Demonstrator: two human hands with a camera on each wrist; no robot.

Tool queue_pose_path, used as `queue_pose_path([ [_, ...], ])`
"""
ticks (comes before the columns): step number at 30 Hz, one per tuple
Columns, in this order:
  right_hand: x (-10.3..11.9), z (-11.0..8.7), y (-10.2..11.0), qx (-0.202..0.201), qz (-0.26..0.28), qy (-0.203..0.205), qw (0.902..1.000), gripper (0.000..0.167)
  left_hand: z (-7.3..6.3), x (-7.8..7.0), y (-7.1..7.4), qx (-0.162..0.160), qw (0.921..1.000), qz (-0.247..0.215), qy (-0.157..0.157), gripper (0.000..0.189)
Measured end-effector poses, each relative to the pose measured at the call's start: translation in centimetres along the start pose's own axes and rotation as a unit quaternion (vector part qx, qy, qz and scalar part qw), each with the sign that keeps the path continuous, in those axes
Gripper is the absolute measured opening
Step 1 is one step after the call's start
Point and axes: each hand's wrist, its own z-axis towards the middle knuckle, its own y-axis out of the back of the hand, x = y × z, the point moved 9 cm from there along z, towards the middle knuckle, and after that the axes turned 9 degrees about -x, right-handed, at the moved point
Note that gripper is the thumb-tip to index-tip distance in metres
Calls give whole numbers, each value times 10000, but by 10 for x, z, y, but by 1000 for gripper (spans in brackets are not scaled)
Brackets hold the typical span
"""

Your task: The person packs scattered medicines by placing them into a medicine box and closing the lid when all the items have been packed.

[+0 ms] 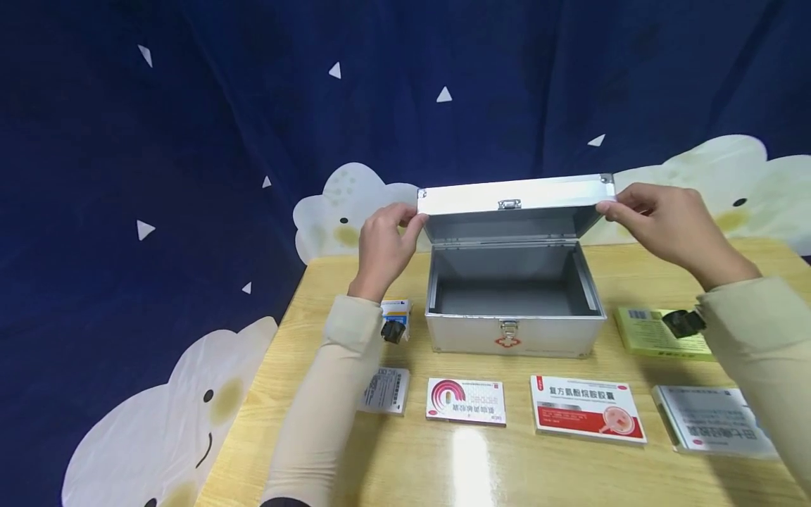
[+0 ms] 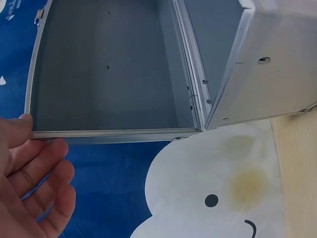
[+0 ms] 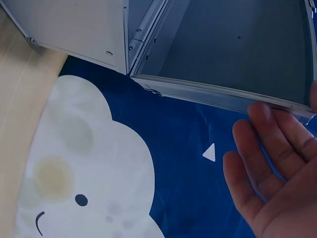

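Observation:
A silver aluminium first-aid box with a red cross below its front latch stands on the table. Its hinged lid is raised and tilted above the bare grey interior. At the lid's left front corner, my left hand grips the edge between thumb and fingers. My right hand holds the opposite corner the same way. In the left wrist view, the left hand has its thumb over the lid's rim and fingers beneath. The right wrist view has the right hand with fingertips at the lid's side edge.
Flat medicine boxes lie on the wooden table: a pink-and-white one, a red-and-white one and a pale one in front. A yellow-green box lies right. Behind hangs a dark blue curtain.

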Motion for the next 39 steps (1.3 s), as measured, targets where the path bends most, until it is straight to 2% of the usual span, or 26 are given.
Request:
queue_pose_path([
  [8,-1,5,2,-159,-2,-3,9999,46,5,2,-3,47,9999,55,151,19],
  [14,-5,10,-2,67,16,-169,9998,52,8,2,-10,217,9986,308,365,21],
  [23,-4,24,-4,246,108,-272,9993,60,20,-2,-6,127,9973,615,388,23],
  [30,-14,32,-7,392,200,-455,9980,63,25,-2,-14,39,9973,630,361,24],
  [39,-17,44,-5,502,237,-623,9965,67,36,0,-16,29,9966,621,536,27],
])
